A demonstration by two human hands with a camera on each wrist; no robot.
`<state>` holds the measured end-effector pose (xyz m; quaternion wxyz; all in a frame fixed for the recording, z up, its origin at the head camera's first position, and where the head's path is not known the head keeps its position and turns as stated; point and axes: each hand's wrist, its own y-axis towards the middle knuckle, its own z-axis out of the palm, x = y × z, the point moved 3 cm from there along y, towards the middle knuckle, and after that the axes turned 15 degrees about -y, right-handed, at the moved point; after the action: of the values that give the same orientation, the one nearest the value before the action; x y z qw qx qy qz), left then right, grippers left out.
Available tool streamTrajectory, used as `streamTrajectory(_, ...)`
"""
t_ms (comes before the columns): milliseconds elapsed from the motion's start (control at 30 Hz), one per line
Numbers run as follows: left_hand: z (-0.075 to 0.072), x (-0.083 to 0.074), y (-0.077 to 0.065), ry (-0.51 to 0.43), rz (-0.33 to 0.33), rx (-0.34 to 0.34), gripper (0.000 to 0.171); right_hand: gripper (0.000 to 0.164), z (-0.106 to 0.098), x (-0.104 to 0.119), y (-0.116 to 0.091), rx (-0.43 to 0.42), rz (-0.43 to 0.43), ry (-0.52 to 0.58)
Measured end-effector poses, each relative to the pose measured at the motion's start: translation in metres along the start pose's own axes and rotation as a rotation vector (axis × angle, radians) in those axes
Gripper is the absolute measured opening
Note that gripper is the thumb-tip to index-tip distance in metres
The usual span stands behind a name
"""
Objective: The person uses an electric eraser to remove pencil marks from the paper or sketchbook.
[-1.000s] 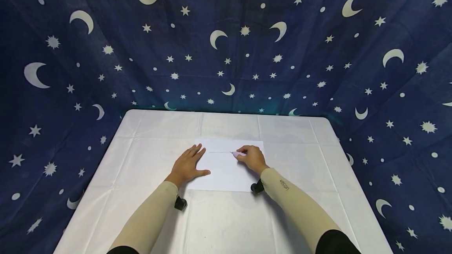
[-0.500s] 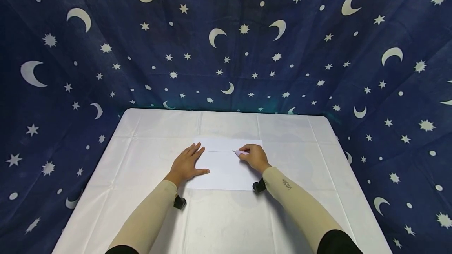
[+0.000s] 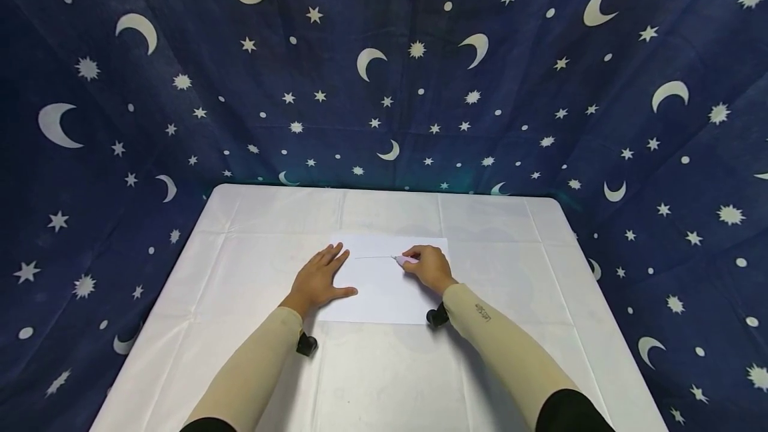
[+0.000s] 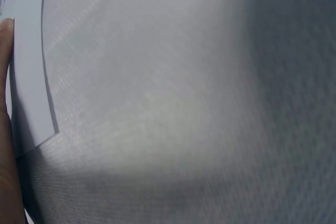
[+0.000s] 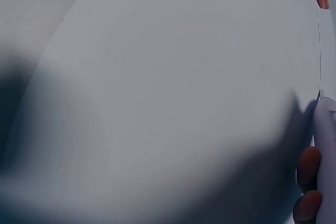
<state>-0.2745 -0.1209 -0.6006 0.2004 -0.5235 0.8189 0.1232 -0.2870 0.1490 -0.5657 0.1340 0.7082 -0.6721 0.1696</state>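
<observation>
A sheet of white paper point(image 3: 375, 295) lies flat on the white-covered table. My left hand point(image 3: 318, 280) rests with fingers and thumb spread over its left edge. In my right hand point(image 3: 433, 268) is a thick lilac pen-shaped tool point(image 3: 406, 260), pinched between thumb and fingers. Its small pale tip meets the paper at the right end of a thin dark line point(image 3: 372, 258) running across the upper part. Whether that line is drawn or cut I cannot tell. The right wrist view shows the lilac body point(image 5: 326, 150) and the line point(image 5: 319, 51) leading toward the left fingertips.
Creased white cloth covers the table point(image 3: 384, 379), whose far edge meets a dark blue curtain point(image 3: 336, 32) printed with moons and stars. A small black camera sits at each wrist, the left one point(image 3: 307, 345) and the right one point(image 3: 437, 317).
The right hand with the lilac tool shifted slightly right along the line, then back left. The left hand stays in place on the paper.
</observation>
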Motion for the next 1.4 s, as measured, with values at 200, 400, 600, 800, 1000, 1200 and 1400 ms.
streamTrajectory(200,-0.002,-0.001,0.001,0.009,0.008,0.006,0.101,0.018,-0.004,-0.007,-0.002,0.001,0.021,0.000)
streamTrajectory(400,0.001,0.000,0.002,0.011,-0.005,0.015,0.102,0.019,-0.005,-0.009,-0.003,-0.001,0.019,-0.004)
streamTrajectory(600,0.004,0.002,0.001,0.009,0.002,0.003,0.101,0.019,-0.003,-0.003,-0.002,-0.002,-0.002,-0.001)
streamTrajectory(800,0.004,0.001,0.001,0.003,0.009,-0.007,0.100,0.020,-0.002,0.004,0.000,0.003,-0.024,-0.004)
streamTrajectory(1000,-0.001,0.000,0.001,0.013,0.012,-0.011,0.101,0.019,-0.002,-0.003,0.002,-0.002,-0.019,-0.019)
streamTrajectory(1200,-0.001,0.001,0.002,0.027,-0.006,0.008,0.102,0.018,-0.006,-0.005,-0.001,-0.002,-0.004,-0.006)
streamTrajectory(1400,0.001,0.001,0.002,0.014,0.012,-0.007,0.101,0.020,-0.004,-0.002,-0.001,0.000,-0.023,0.012)
